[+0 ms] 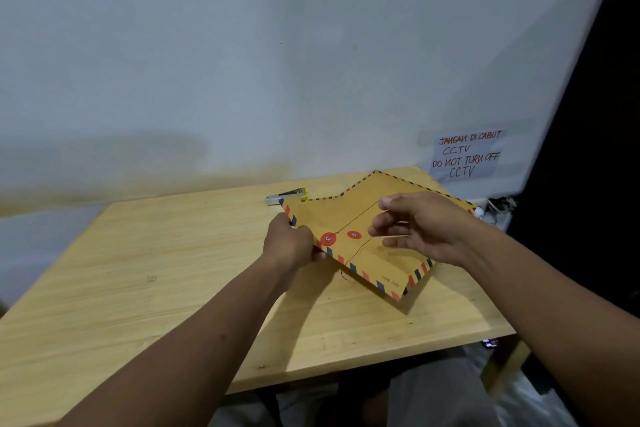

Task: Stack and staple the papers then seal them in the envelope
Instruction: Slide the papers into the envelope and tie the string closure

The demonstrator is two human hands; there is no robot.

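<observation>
My left hand (291, 243) grips the left edge of the envelope (388, 263), which sits askew on the table (138, 270) just before the stapler (287, 196), while my right hand (422, 229) hovers above its 2 red discs (328, 238), fingers loosely spread, though I cannot tell whether they pinch the thread (356, 217).

The stapler (287, 196), eleven o'clock of the envelope (381, 263), sits half hidden behind its corner; fingertips of the left hand (289, 243) lie under its edge; whether the blurred right hand (426, 229) pinches the string (356, 218) I can't tell.
</observation>
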